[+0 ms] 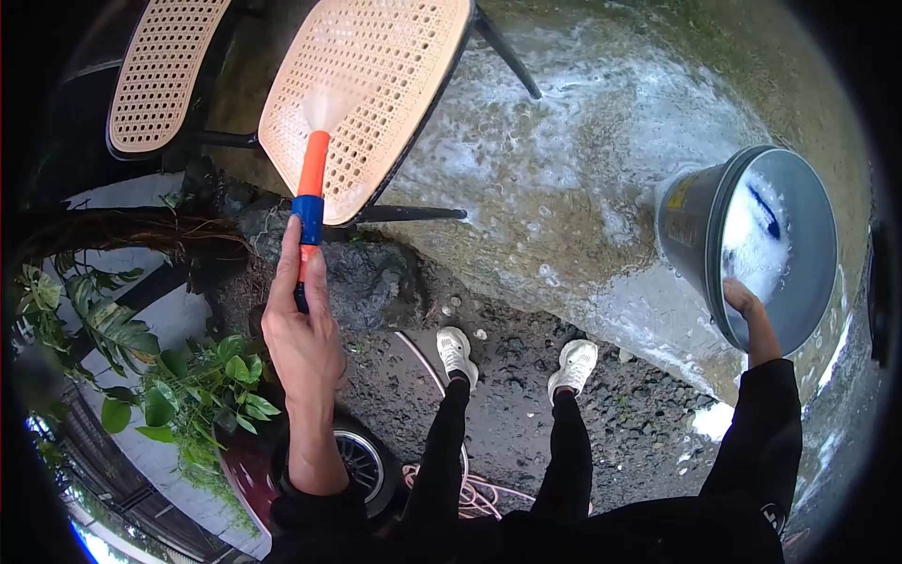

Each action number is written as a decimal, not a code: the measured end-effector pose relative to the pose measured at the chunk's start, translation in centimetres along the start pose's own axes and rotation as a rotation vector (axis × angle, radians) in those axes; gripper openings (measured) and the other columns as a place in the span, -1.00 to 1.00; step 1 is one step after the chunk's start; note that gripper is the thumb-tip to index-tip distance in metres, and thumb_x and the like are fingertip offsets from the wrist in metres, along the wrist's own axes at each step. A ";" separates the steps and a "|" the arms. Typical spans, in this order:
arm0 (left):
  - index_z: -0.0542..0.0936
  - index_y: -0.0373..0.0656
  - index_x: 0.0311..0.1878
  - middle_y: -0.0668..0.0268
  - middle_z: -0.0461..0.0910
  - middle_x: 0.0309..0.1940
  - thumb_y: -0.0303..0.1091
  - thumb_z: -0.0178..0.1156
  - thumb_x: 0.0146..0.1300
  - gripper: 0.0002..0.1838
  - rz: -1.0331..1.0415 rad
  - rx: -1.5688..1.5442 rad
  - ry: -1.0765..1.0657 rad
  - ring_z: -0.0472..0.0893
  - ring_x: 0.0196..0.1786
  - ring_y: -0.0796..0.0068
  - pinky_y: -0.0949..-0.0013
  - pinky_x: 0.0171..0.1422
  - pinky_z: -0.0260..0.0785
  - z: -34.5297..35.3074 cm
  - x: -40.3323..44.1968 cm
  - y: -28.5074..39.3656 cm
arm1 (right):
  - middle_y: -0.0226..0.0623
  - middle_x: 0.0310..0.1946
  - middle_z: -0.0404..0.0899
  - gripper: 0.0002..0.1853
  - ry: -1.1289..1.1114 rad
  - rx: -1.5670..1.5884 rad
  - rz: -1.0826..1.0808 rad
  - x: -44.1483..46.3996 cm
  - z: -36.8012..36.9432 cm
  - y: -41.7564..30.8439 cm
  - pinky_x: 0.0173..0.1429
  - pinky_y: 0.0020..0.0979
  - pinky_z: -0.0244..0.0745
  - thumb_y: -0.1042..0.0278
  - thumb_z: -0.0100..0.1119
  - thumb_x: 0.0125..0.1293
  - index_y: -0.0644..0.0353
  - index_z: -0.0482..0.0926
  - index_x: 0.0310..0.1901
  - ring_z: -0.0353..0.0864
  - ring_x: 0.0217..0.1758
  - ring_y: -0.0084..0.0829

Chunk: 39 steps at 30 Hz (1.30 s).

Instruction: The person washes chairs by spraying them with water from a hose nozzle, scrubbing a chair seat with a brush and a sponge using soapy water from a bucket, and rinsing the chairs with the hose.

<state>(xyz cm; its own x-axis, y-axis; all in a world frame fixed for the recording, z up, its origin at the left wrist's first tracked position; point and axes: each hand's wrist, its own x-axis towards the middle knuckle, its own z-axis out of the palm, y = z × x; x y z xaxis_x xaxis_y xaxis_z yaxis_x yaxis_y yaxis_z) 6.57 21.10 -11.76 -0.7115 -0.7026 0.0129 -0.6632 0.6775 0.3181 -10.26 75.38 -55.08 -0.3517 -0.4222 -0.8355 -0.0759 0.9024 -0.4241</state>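
My left hand is closed around an orange and blue hose nozzle. Water sprays from its tip onto the woven cane seat of a chair with dark legs. On the right, my right hand reaches over the near rim of a grey bucket, close to its left inner wall. White suds fill part of the bucket, and a dark blue object shows among them, too covered to name. The fingertips of this hand are partly hidden by the foam and rim.
The chair's cane backrest is at the upper left. Foamy water covers the concrete. A dark rock lies below the chair, near my white shoes on gravel. Leafy plants, a wheel and a coiled pink hose are lower down.
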 end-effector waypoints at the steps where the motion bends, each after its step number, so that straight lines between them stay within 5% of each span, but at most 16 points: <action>1: 0.38 -0.05 0.26 0.05 0.61 -0.19 -0.23 -0.02 0.39 -0.60 0.044 0.022 0.077 0.54 -0.30 0.52 0.38 -0.15 0.39 -0.2 1.1 -1.6 | -0.14 -0.30 0.60 -0.46 0.044 0.136 0.045 -0.6 0.3 -1.2 -0.06 -0.30 0.39 -0.10 -0.04 0.24 0.31 0.58 -0.15 0.52 -0.23 -0.29; 7: 0.34 -0.02 0.30 0.33 0.46 -0.52 -0.29 -0.10 0.38 -0.58 -0.075 -0.066 0.241 0.33 -0.54 0.57 0.41 -0.41 0.26 1.7 11.1 -17.1 | -0.46 -0.44 0.47 -0.61 0.277 0.875 -0.049 -3.3 -1.3 -11.0 -0.36 -0.53 0.30 0.10 -0.01 0.24 0.24 0.49 -0.06 0.39 -0.41 -0.63; 11: 0.44 -0.14 0.18 0.38 0.30 -0.60 -0.27 -0.10 0.28 -0.58 -0.793 -0.375 0.111 0.35 -0.55 0.55 0.27 -0.54 0.20 5.2 16.3 -19.2 | -0.46 -0.37 0.49 -0.64 0.355 1.344 -0.170 -4.4 -2.5 -7.2 -0.38 -0.48 0.30 0.26 0.05 0.12 0.20 0.45 -0.04 0.42 -0.43 -0.56; 14: 0.46 -0.01 -0.26 0.34 0.40 -0.44 0.09 -0.12 0.21 -0.62 -1.053 -0.699 -0.003 0.40 -0.46 0.45 0.25 -0.46 0.18 7.0 19.1 -15.7 | -0.21 -0.07 0.51 -0.49 0.650 1.632 -0.438 -12.2 -6.7 -15.7 0.08 -0.14 0.49 0.37 0.19 0.02 0.32 0.38 0.05 0.53 0.01 -0.27; 15: 0.34 -0.18 0.16 0.14 0.51 -0.11 0.14 -0.22 0.31 -0.39 -0.857 -0.986 -0.162 0.56 -0.13 0.26 -0.01 -0.08 0.45 9.1 21.3 -19.0 | -0.21 -0.08 0.52 -0.48 0.754 1.613 -0.438 -14.2 -7.8 -18.5 0.06 -0.15 0.50 0.35 0.22 0.04 0.33 0.37 0.06 0.54 -0.01 -0.27; 16: 0.33 -0.22 0.21 0.06 0.44 0.10 0.14 -0.24 0.31 -0.35 -0.715 -1.222 -0.120 0.48 0.12 0.22 0.06 0.18 0.36 9.4 20.2 -14.2 | -0.21 -0.09 0.52 -0.47 0.860 1.592 -0.440 -15.4 -8.8 -20.9 0.04 -0.16 0.51 0.34 0.26 0.07 0.35 0.37 0.07 0.55 -0.04 -0.28; 17: 0.34 -0.31 0.22 0.03 0.39 0.15 0.20 -0.21 0.30 -0.27 -0.763 -1.292 -0.027 0.46 0.14 0.24 0.14 0.21 0.33 11.2 20.9 -14.3 | -0.21 -0.10 0.53 -0.47 0.863 1.466 -0.425 -15.6 -9.6 -22.1 0.05 -0.21 0.51 0.32 0.27 0.08 0.36 0.36 0.07 0.57 -0.06 -0.30; 18: 0.34 -0.31 0.22 0.03 0.39 0.15 0.20 -0.21 0.30 -0.27 -0.782 -1.316 -0.018 0.46 0.14 0.24 0.14 0.21 0.33 11.5 21.0 -14.2 | -0.21 -0.12 0.54 -0.46 0.864 1.337 -0.414 -15.7 -10.7 -23.5 0.05 -0.25 0.50 0.30 0.29 0.10 0.37 0.36 0.07 0.58 -0.09 -0.32; 20: 0.34 -0.21 0.26 -0.07 0.21 0.24 0.26 -0.16 0.26 -0.25 -1.055 -0.551 0.167 0.45 0.10 0.10 0.14 0.16 0.32 11.3 21.2 -13.5 | -0.21 -0.16 0.58 -0.46 0.812 1.070 -0.372 -14.3 -12.4 -33.2 0.05 -0.40 0.48 0.28 0.34 0.04 0.37 0.42 0.03 0.59 -0.15 -0.40; 21: 0.36 -0.22 0.25 -0.14 0.15 0.22 0.37 -0.17 0.20 -0.16 -1.065 -0.447 0.156 0.47 0.07 0.04 0.16 0.13 0.35 11.0 21.0 -13.0 | -0.21 -0.20 0.59 -0.46 0.826 0.915 -0.382 -13.3 -12.7 -38.2 0.06 -0.41 0.46 0.25 0.40 -0.02 0.37 0.49 -0.01 0.58 -0.17 -0.41; 23: 0.37 -0.23 0.24 -0.12 0.19 0.18 0.38 -0.16 0.18 -0.15 -1.089 -0.398 0.158 0.49 0.04 0.06 0.18 0.12 0.36 9.4 20.5 -11.1 | -0.23 -0.29 0.62 -0.38 0.881 0.773 -0.385 -10.5 -12.6 -46.4 0.02 -0.44 0.45 0.21 0.49 -0.14 0.35 0.53 -0.03 0.58 -0.22 -0.49; 27: 0.39 -0.20 0.23 -0.06 0.25 0.09 0.40 -0.17 0.17 -0.14 -1.099 -0.300 0.134 0.55 -0.06 0.08 0.17 0.03 0.41 9.2 20.9 -11.3 | -0.28 -0.32 0.64 -0.59 1.089 0.710 -0.678 -4.9 -11.2 -59.1 -0.21 -0.57 0.50 0.34 0.40 0.01 0.36 0.56 -0.11 0.60 -0.39 -0.54; 32: 0.41 -0.18 0.22 -0.03 0.23 0.04 0.40 -0.19 0.17 -0.15 -1.122 -0.254 0.094 0.57 -0.14 0.08 0.15 -0.05 0.44 9.2 21.1 -11.3 | -0.09 -0.35 0.60 -0.69 1.126 -0.025 -0.706 0.0 -9.5 -62.4 -0.19 -0.29 0.51 0.42 0.33 -0.02 0.28 0.60 -0.18 0.64 -0.29 -0.20; 34: 0.41 -0.19 0.21 -0.03 0.22 0.02 0.39 -0.18 0.18 -0.16 -1.126 -0.266 0.052 0.57 -0.16 0.08 0.14 -0.08 0.45 9.3 21.2 -11.3 | -0.06 -0.42 0.59 -0.70 1.068 0.219 -0.567 0.0 -9.2 -60.5 -0.25 -0.30 0.51 0.45 0.33 -0.02 0.27 0.61 -0.19 0.64 -0.37 -0.19; 38: 0.42 -0.16 0.22 -0.03 0.22 0.00 0.36 -0.20 0.20 -0.20 -1.058 -0.277 0.083 0.58 -0.20 0.06 0.10 -0.09 0.46 9.0 21.0 -11.2 | -0.09 -0.47 0.60 -0.80 1.253 -0.109 -0.713 -1.0 -8.5 -60.1 -0.33 -0.31 0.51 0.52 0.27 0.00 0.28 0.61 -0.27 0.64 -0.45 -0.22; 39: 0.42 -0.16 0.22 -0.03 0.22 0.00 0.36 -0.20 0.20 -0.20 -1.057 -0.265 0.064 0.58 -0.20 0.06 0.10 -0.09 0.46 9.0 20.9 -11.1 | -0.10 -0.48 0.60 -0.81 1.190 -0.182 -0.464 -0.9 -9.7 -61.4 -0.34 -0.31 0.50 0.55 0.24 -0.02 0.30 0.61 -0.30 0.64 -0.47 -0.21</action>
<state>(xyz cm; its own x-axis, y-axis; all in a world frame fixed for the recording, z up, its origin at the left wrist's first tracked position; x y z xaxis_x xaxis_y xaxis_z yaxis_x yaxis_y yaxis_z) -3.07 0.86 -23.56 0.2066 -0.9173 -0.3403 -0.8557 -0.3381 0.3917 -14.37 21.22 -24.92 -0.8618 -0.4467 0.2401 -0.5064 0.7311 -0.4573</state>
